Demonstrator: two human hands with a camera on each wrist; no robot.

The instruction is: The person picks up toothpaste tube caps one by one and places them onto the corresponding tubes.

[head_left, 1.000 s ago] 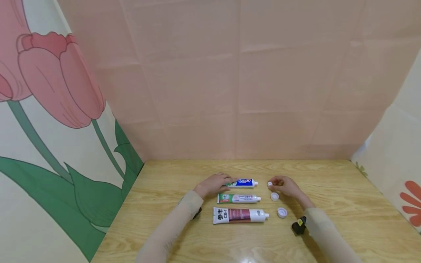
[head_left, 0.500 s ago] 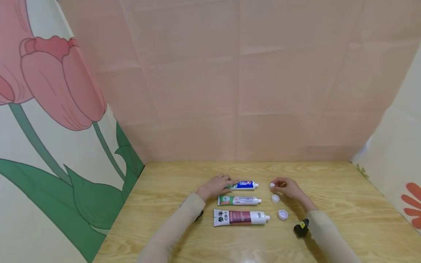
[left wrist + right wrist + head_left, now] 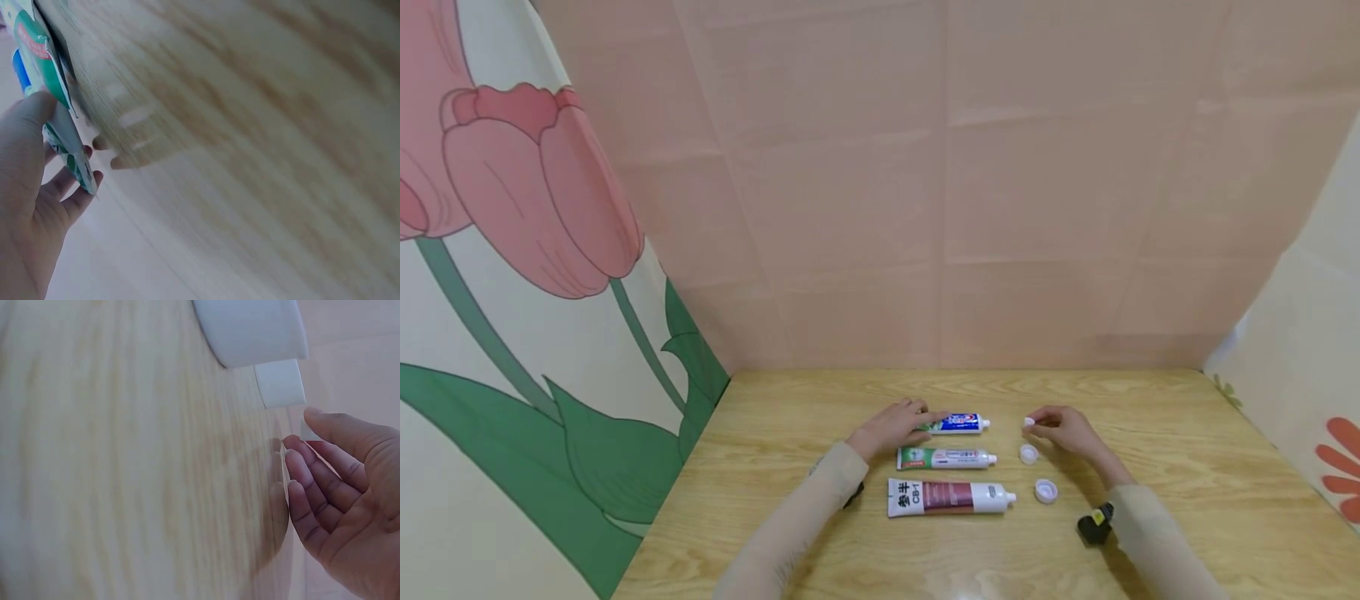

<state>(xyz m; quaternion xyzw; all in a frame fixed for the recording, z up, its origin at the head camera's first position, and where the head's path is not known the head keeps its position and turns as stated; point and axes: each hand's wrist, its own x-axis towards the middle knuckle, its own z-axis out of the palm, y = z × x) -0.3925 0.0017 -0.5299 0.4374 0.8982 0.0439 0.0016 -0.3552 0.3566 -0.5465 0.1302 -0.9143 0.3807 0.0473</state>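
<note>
At the back of the row, my left hand (image 3: 891, 427) holds the blue toothpaste tube (image 3: 964, 423) by its flat end. The left wrist view has the thumb on one side of that green-and-white end (image 3: 74, 156) and fingers on the other. Its bare white nozzle points right. Across a short gap, my right hand (image 3: 1067, 431) pinches a small white cap (image 3: 1028, 422) between thumb and index finger, low over the table. In the right wrist view the cap (image 3: 307, 430) is mostly hidden by the fingertips; the other fingers curl loosely close to the tabletop.
Nearer me lie a green-and-white toothpaste tube (image 3: 946, 458) and a larger maroon-and-white one (image 3: 951, 497), both with bare nozzles facing right. A white cap (image 3: 1028, 454) and a larger white cap (image 3: 1046, 492) rest right of them on the wooden table (image 3: 760, 517).
My right hand has slid slightly to the right with the small cap, away from the blue tube's nozzle. The left hand and the tubes stay in place.
</note>
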